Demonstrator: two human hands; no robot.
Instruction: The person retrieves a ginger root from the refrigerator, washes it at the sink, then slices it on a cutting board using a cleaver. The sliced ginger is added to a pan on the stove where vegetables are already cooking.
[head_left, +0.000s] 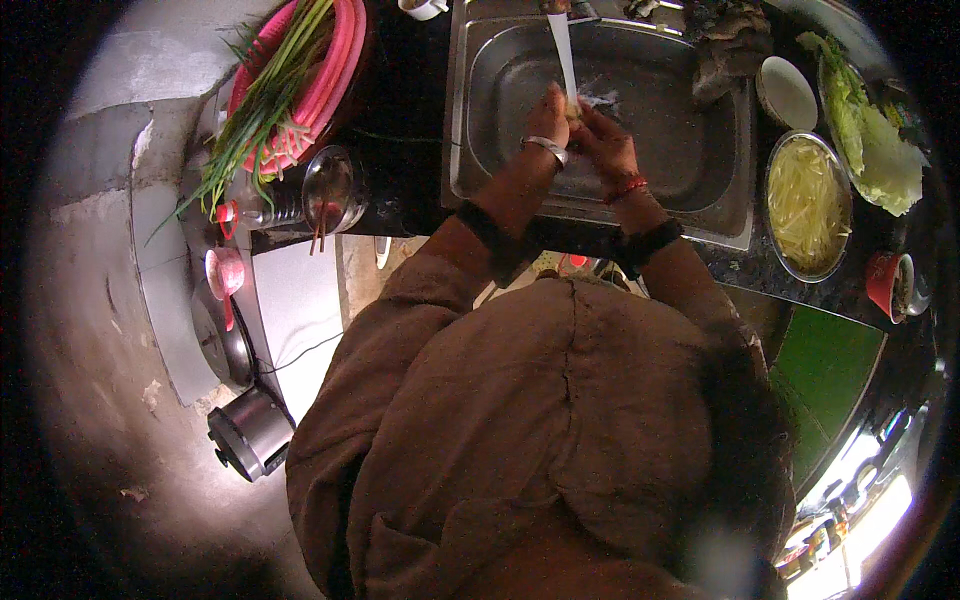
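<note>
Over the stainless steel sink (675, 150), a stream of water (562, 52) falls from the tap (555, 6) onto a small pale piece of food (573, 112). My left hand (551, 120), with a silvery bangle at the wrist, is at the left side of that piece. From the right, my right hand (607, 142), with a red bracelet, has its fingers on the same piece. The two hands nearly meet, so most of the piece is hidden and its kind cannot be told. White splashing shows on the sink bottom just beyond the fingers.
Right of the sink stand a metal bowl of pale shredded vegetable (808, 206), a white bowl (786, 94), lettuce leaves (885, 157) and a red cup (885, 285). A dark cloth (724, 52) hangs over the sink corner. Left are green onions (277, 97) on a pink basket (349, 45), a plastic bottle (262, 210) and a metal bowl (328, 184) with chopsticks.
</note>
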